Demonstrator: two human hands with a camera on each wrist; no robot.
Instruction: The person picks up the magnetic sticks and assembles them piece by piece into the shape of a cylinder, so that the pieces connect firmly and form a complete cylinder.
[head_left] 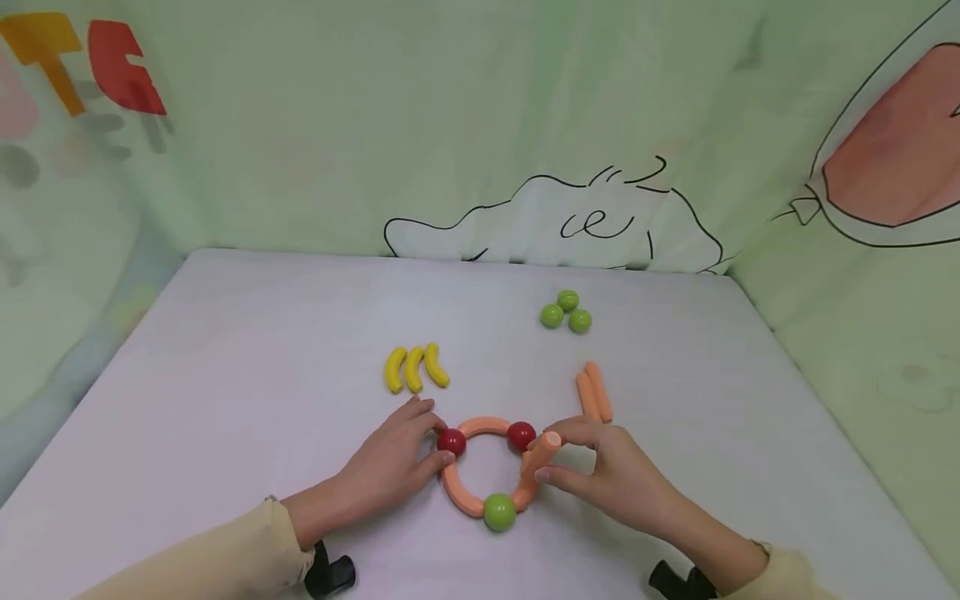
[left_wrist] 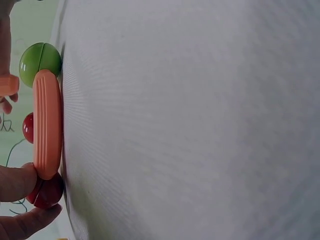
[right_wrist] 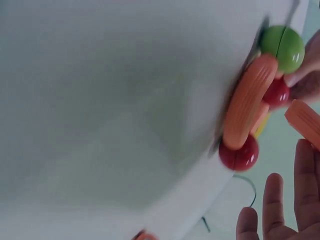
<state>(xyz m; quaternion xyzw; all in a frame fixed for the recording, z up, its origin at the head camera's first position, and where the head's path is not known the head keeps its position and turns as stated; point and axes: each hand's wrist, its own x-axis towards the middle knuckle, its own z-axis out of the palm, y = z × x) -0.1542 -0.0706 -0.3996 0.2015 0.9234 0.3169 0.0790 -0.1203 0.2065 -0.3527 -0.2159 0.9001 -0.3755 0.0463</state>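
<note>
A ring of curved orange pieces lies on the table, joined by a green ball at the near side, a red ball at the left and another red ball at the right. My left hand pinches the left red ball between thumb and finger; the left wrist view shows this ball with a groove across it. Above the ring's right side, my right hand holds a straight orange stick between thumb and index finger. In the right wrist view the stick is apart from the ring.
Beyond the left hand lie three yellow banana-shaped pieces. Three green balls sit clustered farther back. Two orange sticks lie side by side past the right hand. Green fabric walls border the white table.
</note>
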